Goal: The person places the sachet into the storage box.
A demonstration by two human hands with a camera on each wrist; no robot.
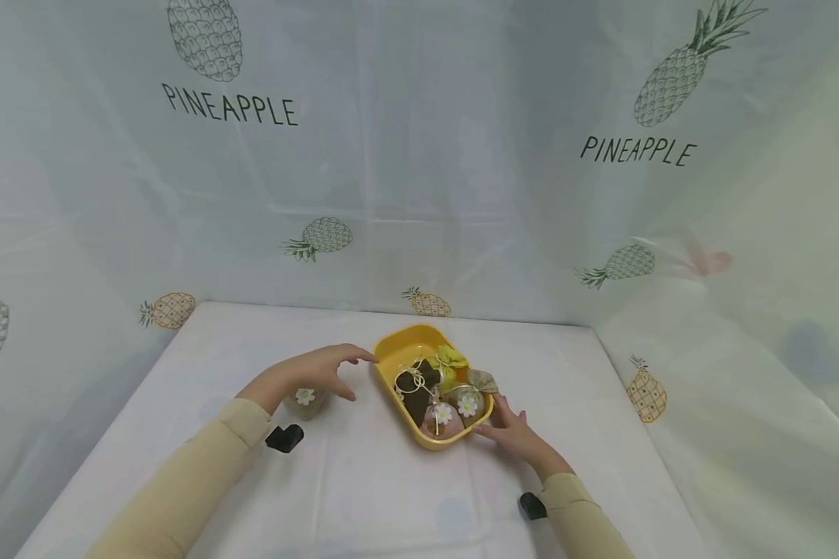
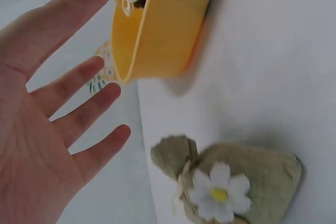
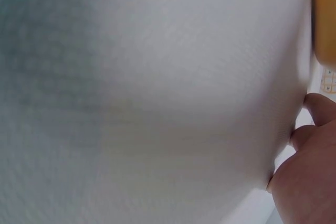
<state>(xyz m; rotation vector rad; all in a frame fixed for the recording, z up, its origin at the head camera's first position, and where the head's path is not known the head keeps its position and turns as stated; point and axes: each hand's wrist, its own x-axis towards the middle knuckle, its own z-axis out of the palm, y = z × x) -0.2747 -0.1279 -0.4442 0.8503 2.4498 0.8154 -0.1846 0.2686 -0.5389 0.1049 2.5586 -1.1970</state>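
Note:
A yellow plastic tray (image 1: 384,392) lies slanted on the table. In it are a dark brown pouch (image 1: 416,402), a yellow-green pouch (image 1: 449,359), a pink pouch (image 1: 442,423) and a grey-green pouch (image 1: 477,404) with a white flower. My left hand (image 1: 315,369) holds nothing; its fingers are spread, reaching close to the tray's left rim. Another grey-green pouch (image 2: 252,174) with a white flower lies on the table, partly hidden under that hand in the head view. At the tray's near right corner, my right hand (image 1: 520,439) rests with thumb and fingers against the outside.
White cloth covers the table (image 1: 363,497). A pale curtain (image 1: 419,171) printed with pineapples hangs behind it and along the sides. Black wrist-worn pieces (image 1: 284,439) show below the wrists.

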